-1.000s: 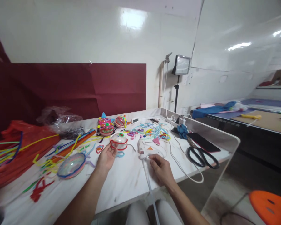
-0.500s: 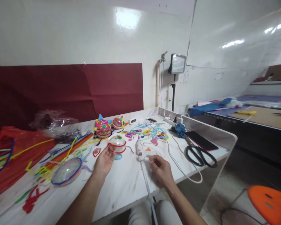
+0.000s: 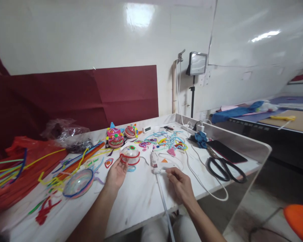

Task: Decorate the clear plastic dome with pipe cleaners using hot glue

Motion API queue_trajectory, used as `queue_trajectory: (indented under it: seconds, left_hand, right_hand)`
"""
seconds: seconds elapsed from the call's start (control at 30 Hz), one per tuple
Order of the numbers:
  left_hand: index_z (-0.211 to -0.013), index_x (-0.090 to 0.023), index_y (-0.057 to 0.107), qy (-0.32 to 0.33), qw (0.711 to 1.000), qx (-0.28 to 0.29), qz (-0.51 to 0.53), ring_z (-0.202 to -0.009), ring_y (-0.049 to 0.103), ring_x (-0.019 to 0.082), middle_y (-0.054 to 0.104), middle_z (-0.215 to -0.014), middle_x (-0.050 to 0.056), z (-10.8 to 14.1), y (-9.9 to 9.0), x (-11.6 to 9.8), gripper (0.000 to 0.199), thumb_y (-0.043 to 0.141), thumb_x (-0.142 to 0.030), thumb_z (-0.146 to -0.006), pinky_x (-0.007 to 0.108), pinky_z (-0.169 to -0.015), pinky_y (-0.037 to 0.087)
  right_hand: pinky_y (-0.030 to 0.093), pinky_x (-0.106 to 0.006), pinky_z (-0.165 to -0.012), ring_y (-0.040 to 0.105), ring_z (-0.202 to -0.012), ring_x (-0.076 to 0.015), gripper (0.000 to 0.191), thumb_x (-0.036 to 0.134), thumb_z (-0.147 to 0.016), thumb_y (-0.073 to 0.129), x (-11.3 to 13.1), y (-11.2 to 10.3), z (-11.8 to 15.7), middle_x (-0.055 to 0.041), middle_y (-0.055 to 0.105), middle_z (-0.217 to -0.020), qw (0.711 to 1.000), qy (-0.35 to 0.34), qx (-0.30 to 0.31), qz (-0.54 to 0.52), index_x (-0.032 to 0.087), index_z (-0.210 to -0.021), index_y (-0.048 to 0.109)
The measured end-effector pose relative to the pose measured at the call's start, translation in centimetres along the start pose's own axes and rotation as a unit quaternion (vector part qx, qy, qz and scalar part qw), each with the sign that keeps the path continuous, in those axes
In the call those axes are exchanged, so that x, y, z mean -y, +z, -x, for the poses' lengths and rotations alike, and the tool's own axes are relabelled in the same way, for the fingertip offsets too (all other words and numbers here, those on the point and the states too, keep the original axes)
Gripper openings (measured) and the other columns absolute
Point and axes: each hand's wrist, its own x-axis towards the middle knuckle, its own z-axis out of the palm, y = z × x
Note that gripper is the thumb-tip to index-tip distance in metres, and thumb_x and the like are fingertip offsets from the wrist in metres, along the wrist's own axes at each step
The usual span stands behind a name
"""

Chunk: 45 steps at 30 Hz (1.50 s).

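Observation:
My left hand (image 3: 118, 173) holds the near left side of a clear plastic dome (image 3: 130, 154) with a red pipe-cleaner band and a green dot on top. To its right, a white hot glue gun (image 3: 155, 163) lies on the table, a long glue stick (image 3: 164, 203) running from its back past the table's near edge. The fingers of my right hand (image 3: 179, 181) are closed in a pinch at the gun's white trigger part. Further left rests another clear dome (image 3: 78, 183), rimmed in blue. Two decorated dome faces (image 3: 115, 139) sit behind.
Loose pipe-cleaner pieces (image 3: 168, 139) cover the table's back middle. Black-handled scissors (image 3: 226, 169), a dark phone-like slab (image 3: 227, 151) and a white cable (image 3: 204, 188) lie at right. A red plastic bag (image 3: 27, 168) with pipe cleaners is at left. An orange stool (image 3: 299, 218) stands lower right.
The whole scene has shifted slightly right in view as the camera turned a little left. Both hands keep the same hold, and the dome and glue gun stay in place.

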Motion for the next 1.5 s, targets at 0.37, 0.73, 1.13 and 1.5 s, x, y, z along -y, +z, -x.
queue_trajectory:
  seconds: [0.37, 0.73, 1.13, 1.5]
  left_hand:
    - [-0.116, -0.02, 0.077, -0.011, 1.0, 0.0, -0.009, -0.075, 0.082, 0.018, 0.081, -0.086, 0.005, -0.4, -0.7, 0.0, 0.031, 0.053, -0.003, -0.106, 0.021, -0.058, 0.061]
    - [-0.101, -0.02, 0.074, -0.001, 1.0, -0.023, -0.015, -0.063, 0.078, 0.014, 0.079, -0.077, 0.002, 0.5, 0.3, -0.1, 0.035, 0.046, -0.002, -0.109, 0.018, -0.053, 0.06]
    - [-0.103, -0.019, 0.075, 0.008, 0.999, -0.022, -0.049, -0.067, 0.079, 0.013, 0.078, -0.075, 0.0, 0.5, 0.7, 0.0, 0.034, 0.045, -0.005, -0.11, 0.015, -0.054, 0.058]
    - [-0.095, -0.016, 0.071, 0.001, 0.999, -0.025, -0.03, -0.06, 0.074, 0.01, 0.076, -0.074, 0.0, 1.4, 1.3, 0.1, 0.034, 0.043, -0.004, -0.112, 0.015, -0.053, 0.058]
  right_hand:
    - [0.054, -0.038, -0.068, 0.067, -0.068, -0.0256, 0.042, 0.063, -0.074, 0.077, -1.1, -0.1, 0.2, -0.0083, 0.077, -0.075, 0.998, -0.042, 0.009, 0.037, 0.023, -0.084, 0.082]
    - [0.054, -0.037, -0.067, 0.065, -0.066, -0.0243, 0.048, 0.071, -0.074, 0.081, -1.1, 0.1, 0.2, -0.0066, 0.073, -0.071, 0.999, -0.035, 0.008, 0.026, 0.023, -0.08, 0.079]
    - [0.063, -0.044, -0.095, 0.078, -0.103, -0.0311, 0.026, 0.029, -0.09, 0.062, 1.5, -2.3, -0.5, -0.0102, 0.085, -0.106, 0.967, -0.155, 0.081, 0.183, 0.025, -0.107, 0.082]
    - [0.05, -0.038, -0.117, 0.063, -0.142, -0.0289, 0.05, -0.007, -0.096, 0.056, 6.7, -0.5, -5.0, -0.0198, 0.071, -0.151, 0.702, -0.171, 0.318, 0.614, 0.011, -0.139, 0.072]
